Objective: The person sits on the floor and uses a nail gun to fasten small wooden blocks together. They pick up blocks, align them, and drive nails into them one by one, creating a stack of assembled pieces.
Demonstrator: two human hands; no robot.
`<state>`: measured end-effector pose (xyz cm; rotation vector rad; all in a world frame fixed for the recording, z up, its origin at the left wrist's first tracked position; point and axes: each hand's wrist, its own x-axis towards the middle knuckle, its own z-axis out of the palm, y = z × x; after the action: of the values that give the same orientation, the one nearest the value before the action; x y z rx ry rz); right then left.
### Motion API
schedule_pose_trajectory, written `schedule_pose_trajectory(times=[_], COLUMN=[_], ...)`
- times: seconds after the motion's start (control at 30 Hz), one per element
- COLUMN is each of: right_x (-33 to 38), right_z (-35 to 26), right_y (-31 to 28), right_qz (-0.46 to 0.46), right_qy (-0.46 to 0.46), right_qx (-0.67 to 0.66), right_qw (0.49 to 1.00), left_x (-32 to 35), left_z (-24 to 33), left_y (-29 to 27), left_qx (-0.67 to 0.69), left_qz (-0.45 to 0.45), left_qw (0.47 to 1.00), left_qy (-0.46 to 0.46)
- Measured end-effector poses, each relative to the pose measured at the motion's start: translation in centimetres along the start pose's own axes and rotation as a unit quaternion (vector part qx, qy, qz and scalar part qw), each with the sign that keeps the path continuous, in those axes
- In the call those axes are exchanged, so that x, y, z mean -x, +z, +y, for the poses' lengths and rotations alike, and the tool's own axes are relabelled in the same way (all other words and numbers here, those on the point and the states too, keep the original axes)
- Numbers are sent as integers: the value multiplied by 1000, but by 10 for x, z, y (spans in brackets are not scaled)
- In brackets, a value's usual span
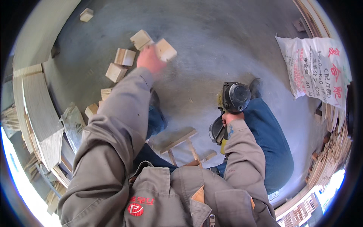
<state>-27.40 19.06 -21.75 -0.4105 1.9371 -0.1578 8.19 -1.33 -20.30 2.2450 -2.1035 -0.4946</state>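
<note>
My left hand (150,59) stretches out over the floor, its fingers closed on a pale wooden block (165,50); the hand and block are slightly blurred, and the fingertips are partly hidden. Beside it, another wooden block (141,39) is close to the fingers. Two more blocks, one with a brown stripe (125,57) and one paler (115,72), lie to the left. Near my right knee, my right hand (232,118) is wrapped round the handle of a nail gun (235,97) with a round black cap and a dark magazine.
A lone block (86,15) lies at the far left. Stacked boards (41,113) and a clear plastic bag (73,123) stand on the left. A white printed sack (315,68) rests at the right, above thin wood strips (332,159). A small wooden frame (181,140) sits between my legs.
</note>
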Motion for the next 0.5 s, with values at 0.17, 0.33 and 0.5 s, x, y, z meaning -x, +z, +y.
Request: schedule_pose_trajectory(times=[0.17, 0.33, 0.5], right_x=[3, -5, -25], right_z=[-3, -3, 10], right_y=[-1, -5, -3], right_qz=[9, -9, -1], right_qy=[-3, -14, -28], right_qx=[-56, 2, -28], right_qw=[998, 1000, 999], left_x=[-23, 10, 88], left_z=[-49, -98, -165], left_y=[-116, -213, -226], left_qx=[-45, -112, -42], left_qz=[75, 120, 186], left_qw=[996, 987, 979], left_qy=[-12, -3, -70])
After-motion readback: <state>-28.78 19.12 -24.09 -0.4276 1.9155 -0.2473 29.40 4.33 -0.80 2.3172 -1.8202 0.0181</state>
